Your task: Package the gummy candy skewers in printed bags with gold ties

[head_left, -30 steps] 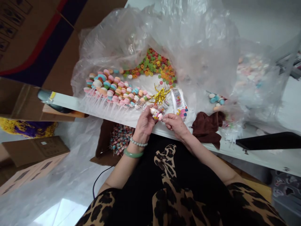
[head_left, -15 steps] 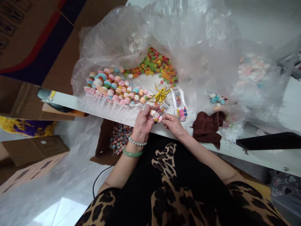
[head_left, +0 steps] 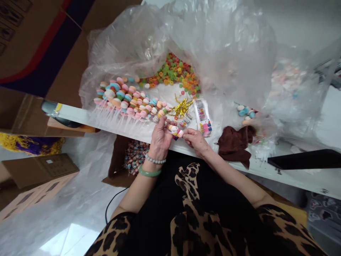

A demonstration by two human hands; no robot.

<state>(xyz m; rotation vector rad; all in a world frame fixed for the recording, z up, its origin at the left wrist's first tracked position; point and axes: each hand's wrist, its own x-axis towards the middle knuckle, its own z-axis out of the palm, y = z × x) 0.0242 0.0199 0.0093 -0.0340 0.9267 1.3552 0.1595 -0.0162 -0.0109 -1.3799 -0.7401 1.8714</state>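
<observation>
Between my two hands is a candy skewer (head_left: 176, 131) with pastel pieces and what looks like a printed plastic wrapper around it. My left hand (head_left: 160, 138) is closed around its left end, thumb on top, partly hiding it. Thumb and fingertips of my right hand (head_left: 196, 139) pinch the pink right end. Gold twist ties (head_left: 182, 107) lie just beyond the hands, beside a stack of printed clear bags (head_left: 203, 117). To the left rests a pile of candy skewers (head_left: 130, 97) with white sticks pointing toward me.
Loose gummy rings (head_left: 177, 73) spill from a large clear plastic sheet (head_left: 218, 46). A brown cloth (head_left: 234, 144) and a black flat object (head_left: 303, 160) lie right. Below the table edge, an open carton (head_left: 118, 160) holds many wrapped sweets. Large cardboard boxes (head_left: 61, 67) stand left.
My left hand has shifted slightly left, its thumb now pointing farther up, and more of the skewer shows. The right hand has moved very little, still pinching the end.
</observation>
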